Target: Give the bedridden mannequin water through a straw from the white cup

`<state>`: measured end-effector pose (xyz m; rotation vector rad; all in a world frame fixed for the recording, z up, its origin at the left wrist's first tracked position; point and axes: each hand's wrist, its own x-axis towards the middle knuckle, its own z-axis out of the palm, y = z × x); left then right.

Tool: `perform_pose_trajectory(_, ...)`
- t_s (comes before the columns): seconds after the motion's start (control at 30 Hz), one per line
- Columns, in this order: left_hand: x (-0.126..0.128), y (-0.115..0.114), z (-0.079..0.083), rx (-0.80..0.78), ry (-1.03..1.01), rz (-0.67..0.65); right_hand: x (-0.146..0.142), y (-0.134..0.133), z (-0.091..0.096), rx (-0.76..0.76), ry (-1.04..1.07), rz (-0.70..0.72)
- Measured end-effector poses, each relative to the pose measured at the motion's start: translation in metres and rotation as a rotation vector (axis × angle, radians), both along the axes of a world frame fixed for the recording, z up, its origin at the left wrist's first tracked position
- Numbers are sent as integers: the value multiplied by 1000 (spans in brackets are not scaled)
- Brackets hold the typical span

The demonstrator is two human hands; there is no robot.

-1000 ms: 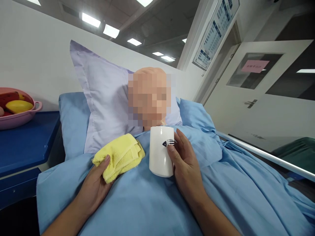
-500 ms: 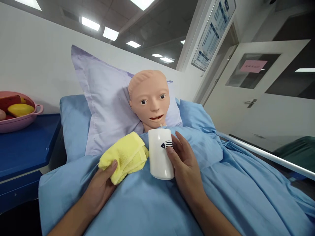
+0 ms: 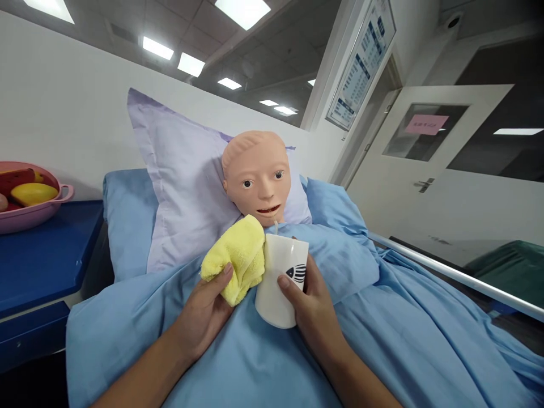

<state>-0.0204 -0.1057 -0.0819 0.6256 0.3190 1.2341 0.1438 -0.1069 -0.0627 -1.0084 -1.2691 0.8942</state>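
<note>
My left hand (image 3: pixel 208 314) pinches a folded yellow towel (image 3: pixel 238 258) between thumb and fingers, its upper end just below the chin of a manikin's head (image 3: pixel 257 175). In my right hand (image 3: pixel 312 300) is a white mug (image 3: pixel 278 283) with a dark striped fish print, tilted a little. My right thumb lies across the mug's front and the fingers go round its right side, partly hidden. A thin clear straw (image 3: pixel 276 226) rises from the mug toward the manikin's parted lips. The towel's right edge lies close against the mug.
The manikin rests on a lilac pillow (image 3: pixel 178 187) under a blue quilt (image 3: pixel 238 368). On the left, a blue bedside cabinet (image 3: pixel 46 255) carries a pink basin (image 3: pixel 29 218) of fruit. A white bed rail (image 3: pixel 459 277) runs along the right, with a door (image 3: pixel 446 141) beyond.
My left hand has brought the towel up and right, nearer the chin and mug. The mug has dropped slightly and now leans, its top toward the right. The view has shifted a little.
</note>
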Motion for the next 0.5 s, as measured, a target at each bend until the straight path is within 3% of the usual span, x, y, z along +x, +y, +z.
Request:
perform_pose_trajectory(0.2, 2, 0, 0, -15, 12, 11, -3, -1, 3, -35, 47, -28)
perform_pose_trajectory(0.5, 3, -2, -3, -62, -8, 98, -2, -2, 6, -28, 126, 48)
